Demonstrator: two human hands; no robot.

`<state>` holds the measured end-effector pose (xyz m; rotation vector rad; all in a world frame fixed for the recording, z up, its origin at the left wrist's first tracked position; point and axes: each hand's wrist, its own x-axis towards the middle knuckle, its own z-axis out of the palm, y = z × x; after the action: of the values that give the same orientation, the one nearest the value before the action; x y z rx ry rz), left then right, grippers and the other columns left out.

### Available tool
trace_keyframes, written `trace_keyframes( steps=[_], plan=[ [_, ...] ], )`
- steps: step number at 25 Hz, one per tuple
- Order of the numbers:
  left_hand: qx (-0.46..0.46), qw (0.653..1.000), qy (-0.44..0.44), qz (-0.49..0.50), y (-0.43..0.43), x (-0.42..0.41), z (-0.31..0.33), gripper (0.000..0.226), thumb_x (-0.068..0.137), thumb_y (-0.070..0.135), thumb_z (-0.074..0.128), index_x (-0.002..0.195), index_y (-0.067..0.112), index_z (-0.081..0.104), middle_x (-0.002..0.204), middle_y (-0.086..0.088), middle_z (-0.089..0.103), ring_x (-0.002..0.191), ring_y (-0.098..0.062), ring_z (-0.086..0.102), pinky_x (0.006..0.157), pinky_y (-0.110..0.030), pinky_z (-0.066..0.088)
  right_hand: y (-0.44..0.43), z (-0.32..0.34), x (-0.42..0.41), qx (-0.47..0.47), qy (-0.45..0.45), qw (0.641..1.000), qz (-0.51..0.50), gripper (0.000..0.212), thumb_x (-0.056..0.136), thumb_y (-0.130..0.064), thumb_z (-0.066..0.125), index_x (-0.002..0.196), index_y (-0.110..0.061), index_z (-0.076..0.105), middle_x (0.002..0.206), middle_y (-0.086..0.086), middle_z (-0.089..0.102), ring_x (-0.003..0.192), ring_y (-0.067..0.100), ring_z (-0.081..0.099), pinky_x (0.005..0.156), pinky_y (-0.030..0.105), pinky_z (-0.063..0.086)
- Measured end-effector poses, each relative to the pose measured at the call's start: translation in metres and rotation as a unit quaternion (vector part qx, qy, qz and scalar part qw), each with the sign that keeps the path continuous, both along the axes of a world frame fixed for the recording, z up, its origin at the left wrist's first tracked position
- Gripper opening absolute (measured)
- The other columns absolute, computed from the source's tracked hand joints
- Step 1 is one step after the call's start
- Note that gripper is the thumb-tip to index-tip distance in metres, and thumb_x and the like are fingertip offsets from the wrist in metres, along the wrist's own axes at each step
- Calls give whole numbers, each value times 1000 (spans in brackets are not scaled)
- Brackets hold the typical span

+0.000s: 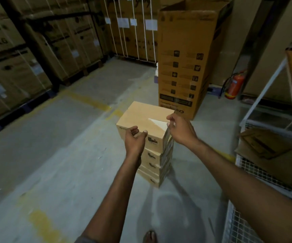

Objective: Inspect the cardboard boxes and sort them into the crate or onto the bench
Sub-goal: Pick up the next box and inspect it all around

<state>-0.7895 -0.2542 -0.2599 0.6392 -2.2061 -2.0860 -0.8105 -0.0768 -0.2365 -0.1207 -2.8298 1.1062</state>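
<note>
A stack of several small cardboard boxes stands on the concrete floor in the middle of the view. The top box carries a strip of clear tape across its lid. My left hand is at the near left corner of that top box, fingers curled and apart, thumb touching the front face. My right hand reaches over the box's right edge, fingertips on the taped lid. Neither hand has a firm hold on the box. The lower boxes are partly hidden behind my left forearm.
A tall open cardboard carton stands just behind the stack. A wire-mesh cage trolley holding flattened cardboard is at the right. Strapped large cartons on pallets line the left and back. A red fire extinguisher sits by the wall. My bare foot is below.
</note>
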Motion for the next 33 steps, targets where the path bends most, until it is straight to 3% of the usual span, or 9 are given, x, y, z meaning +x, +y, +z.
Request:
trace_keyframes(
  steps=[4,8,13,17,21,24,28,30,33],
  plan=[
    [4,999,-44,0,-16,-68,-34,45,97,22,74,136,18,51,133,-1,57,117,-20,55,101,-34,48,-21,-42,-82,64,-47,996,32,36,103,-24,58,139,-22,57,141,8,59,132,29,50,103,39,45],
    [38,995,-94,4,-22,-121,-68,56,98,24,73,145,17,42,147,-5,48,127,-24,51,112,-43,46,-34,-80,-138,108,-77,990,50,42,103,-26,58,144,-22,53,147,6,54,137,29,44,108,40,40],
    [-54,995,-84,23,-42,-167,-95,62,98,21,72,150,13,39,155,-10,37,139,-29,46,109,-33,40,-50,-127,-158,128,-111,983,76,57,96,-43,67,147,-22,52,153,2,48,143,25,37,114,37,32],
    [-72,990,-99,65,-63,-198,-114,66,96,22,75,150,12,39,157,-11,31,138,-34,47,111,-39,43,-60,-154,-169,148,-92,981,81,60,95,-51,66,146,-23,53,156,4,44,146,25,32,117,42,30],
    [-11,988,-118,102,-65,-204,-130,82,93,18,78,158,10,28,162,-13,25,141,-37,44,114,-41,42,-70,-157,-206,178,-84,975,103,69,98,-52,61,156,-21,40,166,7,31,154,27,19,122,46,21],
    [72,982,-141,102,-54,-207,-147,94,94,24,78,164,17,15,165,-10,31,146,-34,42,119,-46,40,-83,-150,-249,192,-80,970,126,79,99,-57,55,163,-20,26,171,8,19,158,26,12,124,47,17],
    [111,979,-160,51,-43,-209,-166,92,96,33,74,164,23,13,162,-3,39,146,-31,43,119,-53,41,-81,-155,-300,232,-138,959,91,102,91,-71,57,165,-19,11,173,10,6,159,28,3,126,52,9],
    [142,971,-189,29,-45,-208,-168,95,94,36,74,164,26,10,161,-2,39,143,-32,44,116,-58,43,-72,-159,-310,225,-178,955,72,116,83,-79,62,165,-19,8,173,8,3,159,27,2,125,56,8],
    [183,959,-216,4,-48,-209,-168,104,96,41,73,166,30,-3,167,-1,29,146,-33,39,116,-60,41,-67,-158,-314,220,-167,960,49,127,72,-83,69,165,-20,10,172,8,13,156,31,15,121,56,17]
  ],
)
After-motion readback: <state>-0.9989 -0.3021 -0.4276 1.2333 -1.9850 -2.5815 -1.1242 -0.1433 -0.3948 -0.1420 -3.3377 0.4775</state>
